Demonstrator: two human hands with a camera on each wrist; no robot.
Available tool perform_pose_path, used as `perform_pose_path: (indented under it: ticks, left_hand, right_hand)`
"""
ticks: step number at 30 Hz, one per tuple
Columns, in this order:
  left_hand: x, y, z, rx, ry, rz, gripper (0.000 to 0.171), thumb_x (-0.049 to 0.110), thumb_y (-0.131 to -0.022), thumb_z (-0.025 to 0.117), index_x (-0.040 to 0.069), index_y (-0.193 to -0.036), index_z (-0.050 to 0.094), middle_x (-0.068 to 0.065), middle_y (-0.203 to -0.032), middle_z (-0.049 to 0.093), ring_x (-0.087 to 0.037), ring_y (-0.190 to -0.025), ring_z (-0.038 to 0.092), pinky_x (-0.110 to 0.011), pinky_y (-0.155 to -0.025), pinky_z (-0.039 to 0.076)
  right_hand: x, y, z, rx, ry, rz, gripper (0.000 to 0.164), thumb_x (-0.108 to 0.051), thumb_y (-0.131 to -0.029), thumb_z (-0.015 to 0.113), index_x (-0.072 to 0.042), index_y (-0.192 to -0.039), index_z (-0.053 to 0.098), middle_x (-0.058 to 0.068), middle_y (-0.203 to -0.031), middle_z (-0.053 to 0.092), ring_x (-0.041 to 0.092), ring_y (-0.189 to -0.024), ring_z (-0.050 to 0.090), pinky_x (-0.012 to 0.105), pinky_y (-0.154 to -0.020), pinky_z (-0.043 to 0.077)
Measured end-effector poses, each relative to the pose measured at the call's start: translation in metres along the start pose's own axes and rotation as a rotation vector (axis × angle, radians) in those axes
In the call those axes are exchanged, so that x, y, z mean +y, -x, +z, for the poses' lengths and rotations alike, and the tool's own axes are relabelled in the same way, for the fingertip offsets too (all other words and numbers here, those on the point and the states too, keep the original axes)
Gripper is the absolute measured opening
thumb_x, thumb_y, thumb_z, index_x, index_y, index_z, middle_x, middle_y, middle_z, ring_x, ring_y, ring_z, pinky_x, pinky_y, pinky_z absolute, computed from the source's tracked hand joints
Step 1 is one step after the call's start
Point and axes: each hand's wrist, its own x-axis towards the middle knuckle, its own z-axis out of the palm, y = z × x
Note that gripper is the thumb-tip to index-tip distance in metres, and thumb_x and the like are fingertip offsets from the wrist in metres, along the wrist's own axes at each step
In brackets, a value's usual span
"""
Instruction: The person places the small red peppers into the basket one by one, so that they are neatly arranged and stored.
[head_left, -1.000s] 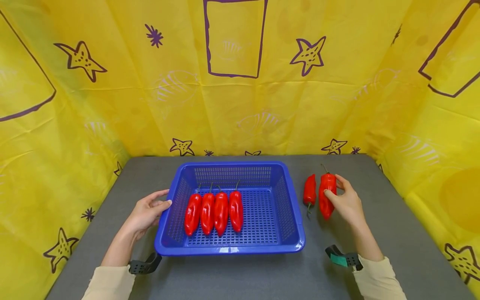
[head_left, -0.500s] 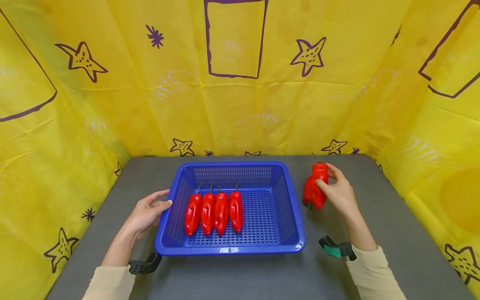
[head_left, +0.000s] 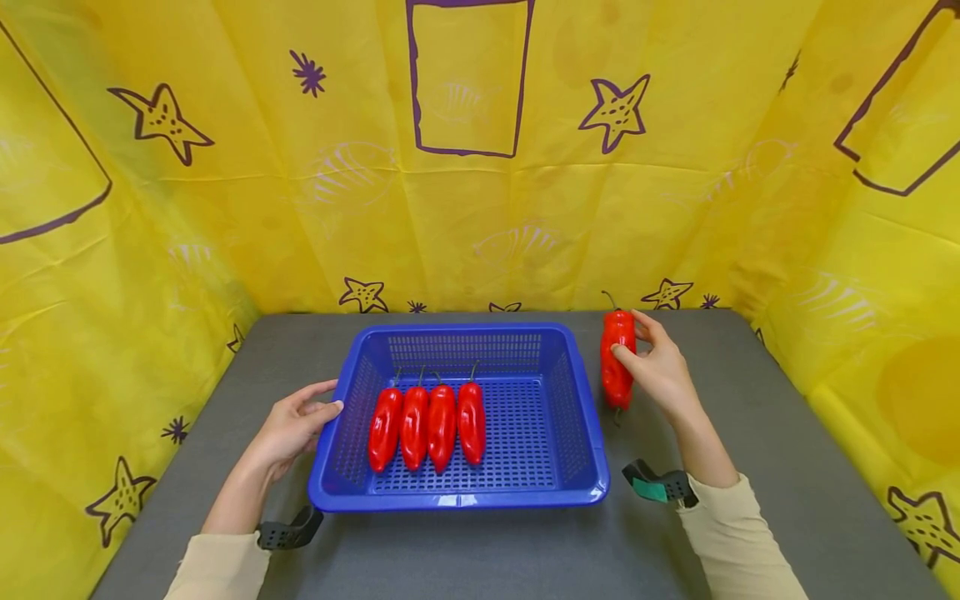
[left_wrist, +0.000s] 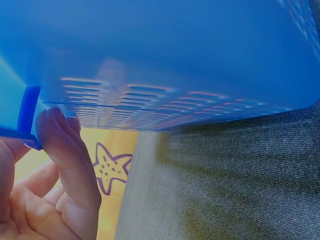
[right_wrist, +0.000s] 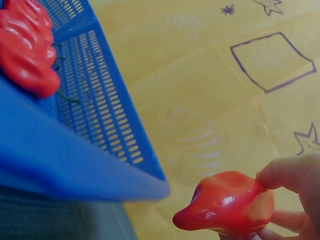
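My left hand (head_left: 291,425) grips the left rim of a blue plastic basket (head_left: 450,501). In the left wrist view, fingers (left_wrist: 70,165) curl under that rim beside the slotted wall. Several red peppers (head_left: 442,429) lie side by side inside, stems toward the back. Just right of the basket, my right hand (head_left: 656,367) pinches another red pepper (head_left: 617,367) between thumb and fingers, stem pointing away. In the right wrist view this pepper (right_wrist: 225,202) shows its tip, raised beside the basket's side. It hides most of a further pepper, whose stem (head_left: 617,417) shows below.
The basket stands on a dark grey tabletop (head_left: 480,554). A yellow cloth (head_left: 480,208) with purple starfish drawings hangs behind and along both sides. Black straps (head_left: 288,529) sit at both wrists.
My right hand has lifted the red pepper and carried it left toward the basket, passing over the pepper on the table. My left hand and the basket have stayed put.
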Motion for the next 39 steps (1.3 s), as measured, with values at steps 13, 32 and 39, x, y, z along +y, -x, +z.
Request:
perform_pose_path:
  ticks: [13, 32, 39]
  left_hand:
    - [-0.001, 0.001, 0.000, 0.005, -0.002, -0.009, 0.062, 0.028, -0.090, 0.060, 0.008, -0.141, 0.031, -0.008, -0.090, 0.066, -0.024, -0.077, 0.068, -0.041, -0.068, 0.056]
    - [-0.001, 0.000, -0.001, 0.013, -0.027, -0.023, 0.065, 0.031, -0.088, 0.062, 0.009, -0.141, 0.031, -0.011, -0.094, 0.066, -0.026, -0.078, 0.068, -0.042, -0.069, 0.056]
    - [0.000, 0.000, -0.001, 0.002, -0.016, -0.014, 0.064, 0.029, -0.089, 0.060, 0.008, -0.141, 0.030, -0.010, -0.092, 0.066, -0.025, -0.076, 0.068, -0.041, -0.067, 0.056]
  right_hand:
    - [-0.016, -0.003, 0.013, -0.080, -0.012, -0.010, 0.067, -0.024, -0.089, 0.056, -0.010, -0.146, 0.023, 0.021, -0.135, 0.043, 0.027, -0.085, 0.058, 0.029, -0.068, 0.054]
    - [-0.024, -0.013, 0.037, -0.181, -0.032, -0.080, 0.072, -0.022, -0.086, 0.063, -0.007, -0.145, 0.024, 0.020, -0.132, 0.046, 0.018, -0.071, 0.064, 0.030, -0.060, 0.055]
    - [-0.029, -0.014, 0.046, -0.231, -0.093, -0.072, 0.072, -0.019, -0.086, 0.063, -0.008, -0.145, 0.023, 0.021, -0.133, 0.044, 0.022, -0.075, 0.065, 0.033, -0.061, 0.056]
